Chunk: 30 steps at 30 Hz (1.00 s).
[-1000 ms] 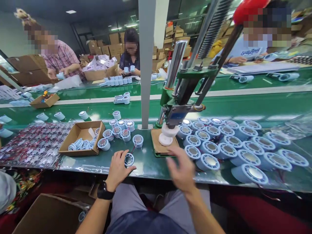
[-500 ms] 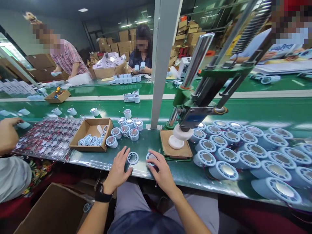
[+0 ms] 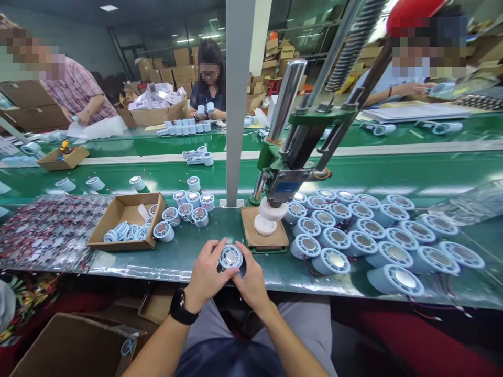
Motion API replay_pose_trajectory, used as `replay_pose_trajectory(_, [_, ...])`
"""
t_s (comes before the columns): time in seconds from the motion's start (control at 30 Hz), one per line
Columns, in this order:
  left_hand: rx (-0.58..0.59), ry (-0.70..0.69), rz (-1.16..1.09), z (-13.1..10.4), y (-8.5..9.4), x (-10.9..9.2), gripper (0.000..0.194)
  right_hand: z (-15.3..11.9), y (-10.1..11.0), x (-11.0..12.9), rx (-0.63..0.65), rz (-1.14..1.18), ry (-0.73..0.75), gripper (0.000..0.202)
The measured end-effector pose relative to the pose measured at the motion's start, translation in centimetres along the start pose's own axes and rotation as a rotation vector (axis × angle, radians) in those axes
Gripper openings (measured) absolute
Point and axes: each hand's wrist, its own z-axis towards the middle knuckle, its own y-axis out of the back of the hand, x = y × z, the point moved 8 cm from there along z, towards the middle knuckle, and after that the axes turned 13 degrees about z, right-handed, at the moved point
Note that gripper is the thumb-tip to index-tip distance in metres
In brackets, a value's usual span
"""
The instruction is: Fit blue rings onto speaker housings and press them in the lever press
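Two-handed alignment of a pale-blue housing [image 3: 231, 257] seemed under way: fingers of the left hand [image 3: 206, 272] and right hand [image 3: 252, 277] grasped its opposite sides near the front edge of the work surface [image 3: 157, 264]; the next move appeared to call for level, even pressure

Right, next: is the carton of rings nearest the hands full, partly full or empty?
Partly full: blue rings lie heaped in the near part of the carton, and bare cardboard shows behind them.
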Motion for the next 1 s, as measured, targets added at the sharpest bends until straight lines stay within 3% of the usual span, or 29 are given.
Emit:
replay_pose_trajectory(0.1, [0.039, 0.029, 0.041, 0.0, -1.1, -1.2, 0.055, 0.0, 0.0, -0.2, -0.001, 0.023, -0.023, 0.059])
replay_pose_trajectory(0.27, [0.054, 0.154, -0.003, -0.2, -1.9, -1.2, 0.042, 0.1, 0.1, 0.0, -0.024, 0.021, -0.013, 0.059])
replay_pose_trajectory(0.37, [0.058, 0.214, -0.054, -0.5, -2.4, -0.8, 0.041, 0.0, 0.1, 0.1, -0.025, 0.028, -0.008, 0.06])
replay_pose_trajectory(0.63, [0.13, 0.192, -0.248, -1.0, -3.8, -0.4, 0.046, 0.1, -0.1, 0.2, -0.021, 0.043, -0.014, 0.076])
replay_pose_trajectory(0.73, [0.119, 0.208, -0.235, -1.4, -4.1, -0.5, 0.049, -0.1, -0.4, 0.2, 0.031, -0.041, 0.026, 0.062])
replay_pose_trajectory(0.8, [0.112, 0.223, -0.228, -1.6, -4.0, -0.5, 0.049, 0.0, -0.4, 0.6, 0.131, -0.14, 0.039, 0.058])
replay_pose_trajectory(0.9, [0.13, 0.259, -0.255, -1.1, -3.8, -0.3, 0.044, 1.5, 1.4, 3.8, 0.314, -0.318, 0.107, 0.063])
replay_pose_trajectory(0.93, [0.137, 0.272, -0.268, -0.5, -3.6, -0.2, 0.043, 2.7, 2.8, 6.1, 0.329, -0.369, 0.171, 0.063])
replay_pose_trajectory(1.0, [0.132, 0.292, -0.282, 1.2, -3.0, -0.2, 0.04, 6.5, 7.0, 12.7, 0.229, -0.451, 0.369, 0.059])
